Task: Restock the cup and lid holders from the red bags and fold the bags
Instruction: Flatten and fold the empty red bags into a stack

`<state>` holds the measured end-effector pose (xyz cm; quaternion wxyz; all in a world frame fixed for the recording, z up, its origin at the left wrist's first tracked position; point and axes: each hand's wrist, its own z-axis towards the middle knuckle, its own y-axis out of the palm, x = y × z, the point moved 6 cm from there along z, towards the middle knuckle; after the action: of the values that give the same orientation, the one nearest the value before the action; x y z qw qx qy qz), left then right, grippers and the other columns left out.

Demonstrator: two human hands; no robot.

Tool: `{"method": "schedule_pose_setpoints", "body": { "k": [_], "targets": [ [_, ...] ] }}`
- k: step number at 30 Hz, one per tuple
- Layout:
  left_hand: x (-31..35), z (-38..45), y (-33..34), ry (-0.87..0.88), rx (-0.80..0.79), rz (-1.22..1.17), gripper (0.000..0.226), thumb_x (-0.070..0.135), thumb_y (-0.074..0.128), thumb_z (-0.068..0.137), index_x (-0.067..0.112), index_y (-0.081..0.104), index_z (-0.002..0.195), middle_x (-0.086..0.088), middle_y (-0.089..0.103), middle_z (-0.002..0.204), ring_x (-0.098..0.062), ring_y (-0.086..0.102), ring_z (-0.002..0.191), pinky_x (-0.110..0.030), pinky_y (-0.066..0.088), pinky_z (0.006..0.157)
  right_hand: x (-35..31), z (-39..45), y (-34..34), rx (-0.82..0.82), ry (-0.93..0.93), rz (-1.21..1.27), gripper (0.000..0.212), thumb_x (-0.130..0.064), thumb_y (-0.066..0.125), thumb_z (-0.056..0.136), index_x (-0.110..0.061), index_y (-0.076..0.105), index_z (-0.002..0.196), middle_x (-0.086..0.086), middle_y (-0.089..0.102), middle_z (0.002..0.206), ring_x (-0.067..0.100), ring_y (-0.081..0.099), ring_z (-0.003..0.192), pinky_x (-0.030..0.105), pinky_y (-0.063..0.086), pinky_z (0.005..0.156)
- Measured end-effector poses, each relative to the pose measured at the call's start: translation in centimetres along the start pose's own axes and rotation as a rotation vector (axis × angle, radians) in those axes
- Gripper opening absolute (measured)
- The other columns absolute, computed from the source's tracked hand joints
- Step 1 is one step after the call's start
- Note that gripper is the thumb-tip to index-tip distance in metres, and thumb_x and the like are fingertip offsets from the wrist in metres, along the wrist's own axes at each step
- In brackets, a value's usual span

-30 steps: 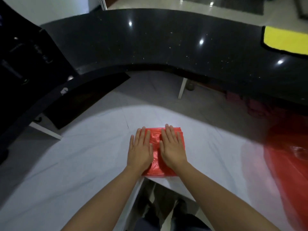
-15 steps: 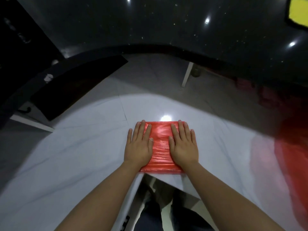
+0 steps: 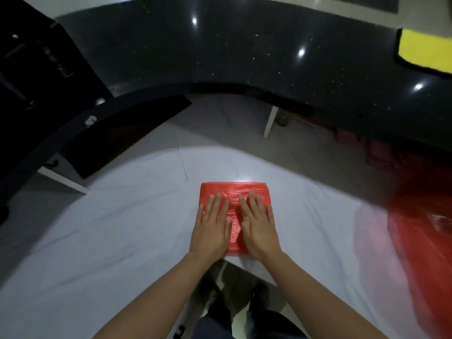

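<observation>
A folded red bag (image 3: 234, 204) lies flat on a white table (image 3: 97, 241), close to the near edge where the person stands. It is folded into a small, thick square, and its shiny plastic shows little wrinkles.

Both hands lie on top of the bag. The left hand (image 3: 211, 228) is flat, palm down, with its fingers straight and a little spread, pressing on the left half of the bag. The right hand (image 3: 258, 228) is flat too, palm down with straight fingers, pressing on the right half. The two hands sit side by side, and a strip of red shows between them. Neither hand curls around anything (they only press down). The far part of the bag sticks out past the fingertips.

A second red bag (image 3: 425, 231) lies at the right edge of the table, well apart from the folded one. It is blurry, so it is hard to say how it lies, but it looks loose and not folded.

Past the white table runs a curved black counter (image 3: 244, 57) with tiny sparkles and bright light spots on it. A yellow cloth (image 3: 425, 51) with a dark border lies on the counter at the far right. On the left is a dark thing with a curved black edge (image 3: 73, 128); it is too dark to name.

Below the table edge the person's dark trousers (image 3: 244, 324) show.
</observation>
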<state>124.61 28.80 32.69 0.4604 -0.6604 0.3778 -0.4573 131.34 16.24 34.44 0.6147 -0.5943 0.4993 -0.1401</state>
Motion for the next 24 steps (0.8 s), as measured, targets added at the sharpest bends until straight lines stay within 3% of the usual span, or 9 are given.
{"method": "schedule_pose_setpoints", "body": {
  "k": [4,9,13,17,22,24],
  "targets": [
    [-0.6,-1.1,1.5,-0.005,-0.02,0.083,0.062,0.047,0.006,0.106,0.021,-0.012,0.16,-0.003,-0.017,0.168,-0.02,-0.023,0.153,-0.044,-0.006,0.126,-0.4,-1.3,2.9,-0.032,0.043,-0.16,0.063,-0.041,0.003,0.102,-0.024,-0.013,0.16,-0.004,-0.023,0.166,0.012,-0.026,0.152,0.04,-0.014,0.125],
    [-1.5,-1.5,2.0,0.022,0.001,0.071,0.064,0.048,0.016,0.107,0.02,-0.004,0.162,-0.004,-0.008,0.17,-0.021,-0.013,0.156,-0.046,0.001,0.127,1.8,-2.4,3.2,0.028,0.03,-0.247,0.064,-0.05,0.004,0.105,-0.022,-0.003,0.162,-0.001,-0.012,0.169,0.015,-0.018,0.155,0.047,-0.001,0.127],
    [-1.4,-1.4,1.6,0.017,-0.035,0.069,0.065,0.051,0.011,0.107,0.023,-0.008,0.162,-0.003,-0.013,0.169,-0.018,-0.02,0.154,-0.044,-0.006,0.126,2.0,-2.6,2.6,0.009,0.033,-0.236,0.067,-0.054,-0.003,0.103,-0.022,-0.005,0.162,-0.001,-0.014,0.169,0.015,-0.021,0.154,0.047,-0.007,0.126],
    [-1.5,0.1,-0.5,-0.024,0.036,-0.018,0.063,0.048,0.007,0.106,0.02,0.001,0.162,-0.002,-0.006,0.17,-0.015,-0.016,0.155,-0.04,-0.01,0.125,0.7,-1.1,0.8,0.1,0.059,-0.14,0.063,-0.049,0.002,0.105,-0.021,-0.003,0.161,-0.001,-0.011,0.169,0.013,-0.02,0.154,0.042,-0.013,0.125],
    [-0.4,2.8,-0.5,0.019,-0.04,0.052,0.07,0.054,-0.006,0.098,0.019,-0.019,0.157,-0.002,-0.024,0.166,-0.018,-0.03,0.15,-0.044,-0.011,0.125,-2.1,2.8,1.2,0.056,0.021,-0.124,0.059,-0.042,0.003,0.106,-0.022,-0.009,0.16,-0.004,-0.021,0.167,0.011,-0.027,0.151,0.041,-0.011,0.126],
    [-0.5,2.8,0.5,0.041,-0.07,0.098,0.074,0.058,-0.002,0.097,0.019,-0.023,0.156,-0.003,-0.026,0.166,-0.02,-0.031,0.15,-0.045,-0.012,0.125,-1.9,3.5,2.4,0.0,0.043,-0.141,0.059,-0.04,0.004,0.107,-0.022,-0.009,0.161,-0.002,-0.019,0.168,0.013,-0.026,0.152,0.042,-0.009,0.126]
  ]
}}
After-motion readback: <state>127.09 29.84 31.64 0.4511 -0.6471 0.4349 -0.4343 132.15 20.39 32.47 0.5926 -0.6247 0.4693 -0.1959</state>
